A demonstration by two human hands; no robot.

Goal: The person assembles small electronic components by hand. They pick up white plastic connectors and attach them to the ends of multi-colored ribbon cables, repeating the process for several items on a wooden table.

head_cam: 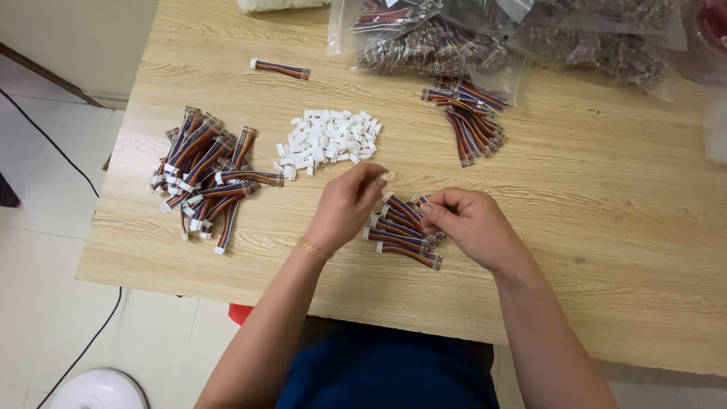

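My left hand [350, 203] is raised over the wooden table [591, 227], fingertips pinched on a small white plastic connector. My right hand [468, 224] grips a short multicoloured ribbon cable by one end, close to the left fingertips. Between and under both hands lies a small pile of similar ribbon cables [401, 236]. A heap of loose white connectors [329, 140] sits just beyond the left hand. A larger pile of cables with white connectors fitted [206, 176] lies to the left.
Another bundle of ribbon cables [471, 121] lies at the back centre, beside clear plastic bags of cables [485, 38]. One single cable [280, 70] lies apart at the back left. A black cord [53, 144] runs across the tiled floor; a round white object [98, 390] stands below.
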